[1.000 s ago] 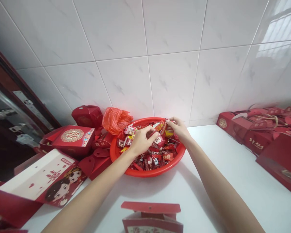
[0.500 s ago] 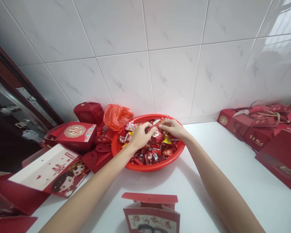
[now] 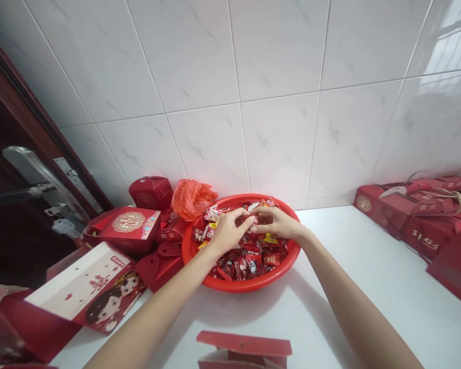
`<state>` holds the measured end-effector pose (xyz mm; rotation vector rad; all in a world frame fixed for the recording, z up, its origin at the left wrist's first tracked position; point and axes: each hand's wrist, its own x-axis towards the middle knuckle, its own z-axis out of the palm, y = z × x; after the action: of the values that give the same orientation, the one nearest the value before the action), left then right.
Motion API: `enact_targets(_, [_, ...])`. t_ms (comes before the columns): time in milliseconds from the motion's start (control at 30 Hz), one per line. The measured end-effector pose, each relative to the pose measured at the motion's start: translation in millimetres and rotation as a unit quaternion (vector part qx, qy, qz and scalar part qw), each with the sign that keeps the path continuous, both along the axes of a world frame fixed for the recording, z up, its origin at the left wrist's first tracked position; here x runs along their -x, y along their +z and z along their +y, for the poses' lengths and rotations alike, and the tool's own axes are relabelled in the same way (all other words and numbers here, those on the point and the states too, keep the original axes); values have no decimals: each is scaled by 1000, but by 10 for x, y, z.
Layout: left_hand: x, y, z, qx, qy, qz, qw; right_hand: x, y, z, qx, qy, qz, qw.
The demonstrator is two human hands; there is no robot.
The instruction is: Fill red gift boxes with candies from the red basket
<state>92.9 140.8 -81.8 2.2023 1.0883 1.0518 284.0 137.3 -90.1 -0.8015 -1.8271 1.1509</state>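
Observation:
A red plastic basket (image 3: 246, 285) full of wrapped candies (image 3: 240, 264) stands on the white table against the wall. Over the middle of it, my left hand (image 3: 232, 228) and my right hand (image 3: 274, 224) meet with bent fingers. Both hands pinch a red wrapped candy (image 3: 252, 220), which their fingers partly hide. Yellow, red and dark wrappers lie around and below the hands. Nearest to me, at the bottom edge, is a red gift box (image 3: 244, 344) with its top flap up; most of it is out of view.
Several red gift boxes (image 3: 132, 225) crowd the left, one with a white panel (image 3: 75, 279). A crumpled orange-red plastic bag (image 3: 193, 199) touches the basket's back left. More red boxes (image 3: 411, 212) line the right. A door with a metal handle (image 3: 30, 164) is far left.
The view has tilted up slightly, so everything sits lower in the picture. My hands have drawn closer together over the basket, and the right fingers now cover more of the candy.

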Motion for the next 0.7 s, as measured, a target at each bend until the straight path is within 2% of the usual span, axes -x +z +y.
enact_targets(167, [-9, -14, -1, 27, -30, -23, 999, 6, -25, 28, -11, -9, 27, 1000])
enact_targets(267, [-5, -1, -7, 10, -22, -10, 1000, -7, -2, 18, -44, -23, -13, 999])
enact_targets(400, [5, 18, -8, 2, -16, -4, 1000, -25, 23, 7, -37, -10, -45, 998])
enact_targets(533, [10, 30, 6, -16, 29, -10, 999, -22, 16, 22, -43, -45, -19, 998])
enact_targets(700, [35, 17, 59, 49, 34, -35, 998, -19, 10, 14, -2, -104, 50, 993])
